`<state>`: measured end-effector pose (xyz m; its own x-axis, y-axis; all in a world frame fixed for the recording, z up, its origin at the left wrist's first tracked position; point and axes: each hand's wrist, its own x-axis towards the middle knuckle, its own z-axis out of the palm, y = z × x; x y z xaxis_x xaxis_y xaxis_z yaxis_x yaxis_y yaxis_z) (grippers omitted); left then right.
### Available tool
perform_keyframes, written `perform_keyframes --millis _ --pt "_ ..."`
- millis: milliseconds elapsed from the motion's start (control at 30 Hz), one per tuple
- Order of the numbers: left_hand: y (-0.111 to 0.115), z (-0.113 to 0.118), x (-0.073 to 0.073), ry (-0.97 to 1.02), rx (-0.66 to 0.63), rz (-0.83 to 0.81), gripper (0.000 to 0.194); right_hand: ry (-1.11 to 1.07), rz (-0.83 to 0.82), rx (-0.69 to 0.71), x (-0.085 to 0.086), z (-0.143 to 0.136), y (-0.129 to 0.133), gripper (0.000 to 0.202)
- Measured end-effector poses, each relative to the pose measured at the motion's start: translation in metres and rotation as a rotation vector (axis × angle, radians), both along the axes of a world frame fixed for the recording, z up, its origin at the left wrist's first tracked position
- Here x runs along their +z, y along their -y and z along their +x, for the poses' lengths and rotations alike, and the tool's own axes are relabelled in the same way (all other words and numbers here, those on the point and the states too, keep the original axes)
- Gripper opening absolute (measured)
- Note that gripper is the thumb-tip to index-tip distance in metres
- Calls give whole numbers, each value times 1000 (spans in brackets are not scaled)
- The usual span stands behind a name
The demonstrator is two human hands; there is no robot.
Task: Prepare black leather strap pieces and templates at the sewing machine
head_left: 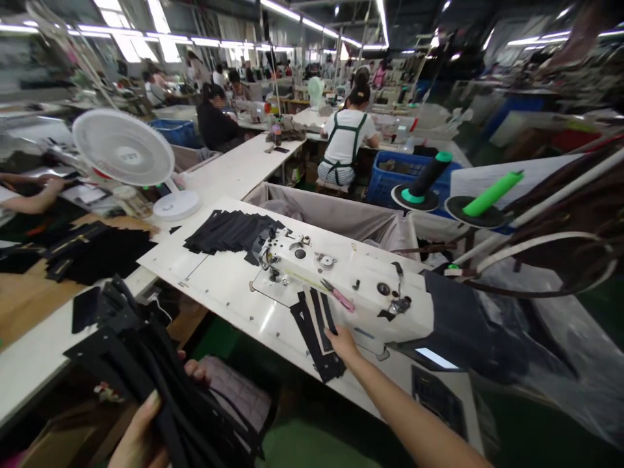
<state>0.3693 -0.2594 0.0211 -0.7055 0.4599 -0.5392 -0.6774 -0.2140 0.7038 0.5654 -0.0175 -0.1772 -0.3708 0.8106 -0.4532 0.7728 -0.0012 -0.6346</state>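
Note:
My left hand (146,422) is closed round a thick bundle of black fabric strips (166,383) at the lower left, in front of the table edge. On the white sewing table (229,292), my right hand (341,341) grips the near end of a few strips (319,318), black with a pale one among them. More black strips lie under these, close to the front edge. Beside them is the white sewing machine (361,279), with pink-handled scissors (344,299) resting against it. A fanned row of black fabric pieces (229,231) lies beyond the needle end.
A white fan (124,149) stands at the far left corner. Black pieces (97,250) are heaped on the left-hand table. Two thread cones, black (429,179) and green (492,195), rise at the right. A cloth-lined bin (336,211) sits behind the machine; co-workers sit beyond.

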Motion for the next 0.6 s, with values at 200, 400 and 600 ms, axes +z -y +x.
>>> perform_keyframes --millis 200,400,600 --pt "21 22 7 -13 7 -61 61 130 261 43 14 8 0 20" --pt "36 35 4 8 -1 -83 56 119 439 168 41 20 22 45" --pt "34 39 8 57 -11 -58 58 -21 349 206 50 36 56 41"
